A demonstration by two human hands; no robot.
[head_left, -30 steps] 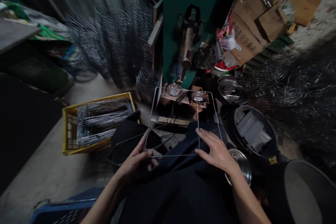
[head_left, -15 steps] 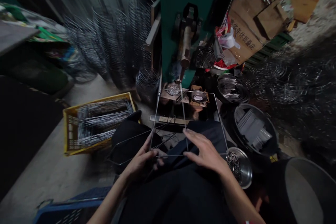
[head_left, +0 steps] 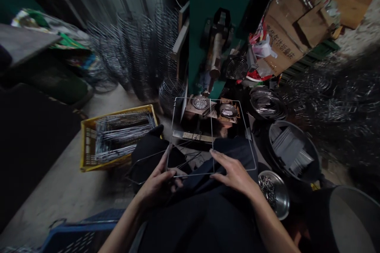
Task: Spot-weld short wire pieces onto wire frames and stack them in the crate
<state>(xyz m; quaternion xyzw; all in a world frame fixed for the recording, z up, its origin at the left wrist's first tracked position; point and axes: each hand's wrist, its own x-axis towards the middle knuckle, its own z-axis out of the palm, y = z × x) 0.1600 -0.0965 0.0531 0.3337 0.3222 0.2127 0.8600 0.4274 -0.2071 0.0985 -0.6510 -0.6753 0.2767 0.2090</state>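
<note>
From where I stand, the cardboard box (head_left: 292, 27) reads "午休折叠床" (leading characters less distinct); the green machine's (head_left: 198, 53) lower lettering is illegible.

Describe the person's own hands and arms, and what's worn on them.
The left hand and right hand are both bare, with no gloves. The forearms are bare too, with no sleeve, cable or clear marking in view. Dark, nearly black clothing covers the body between them. Anything as small as a ring is too dim to tell.
</note>
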